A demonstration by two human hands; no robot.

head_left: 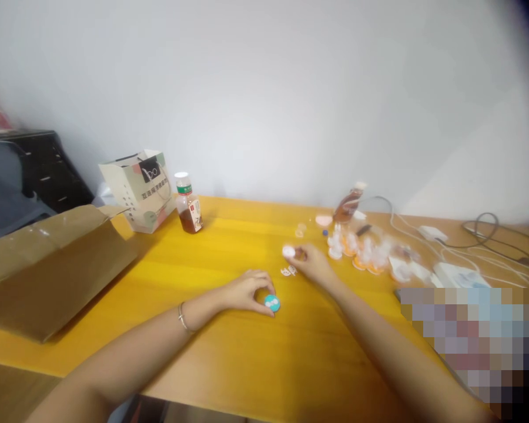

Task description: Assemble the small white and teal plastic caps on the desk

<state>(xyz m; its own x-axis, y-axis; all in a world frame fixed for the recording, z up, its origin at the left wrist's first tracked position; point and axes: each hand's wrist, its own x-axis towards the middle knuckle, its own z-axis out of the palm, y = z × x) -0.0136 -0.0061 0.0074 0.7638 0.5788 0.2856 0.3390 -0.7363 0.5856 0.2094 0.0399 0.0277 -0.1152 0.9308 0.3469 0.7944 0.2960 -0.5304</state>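
Note:
Between the thumb and fingers of my left hand (249, 292) is a small round turquoise disc (272, 303) with white shapes on its face, held at the tabletop. My right hand (314, 264) reaches in from the right, its fingers pinching a small white round piece (288, 252); its exact kind is too blurred to name. Just below that piece, small white cut-out bits (288, 271) lie on the yellow wooden table (229, 364). A bracelet circles my left wrist.
At left stand an open cardboard box (48, 258), a paper bag (147, 194) and a white-capped jar (188, 205). To the right are a tilted brown bottle (348, 204), several blurred white-and-orange pieces (370, 252), white cables (462, 252) and a pixelated area.

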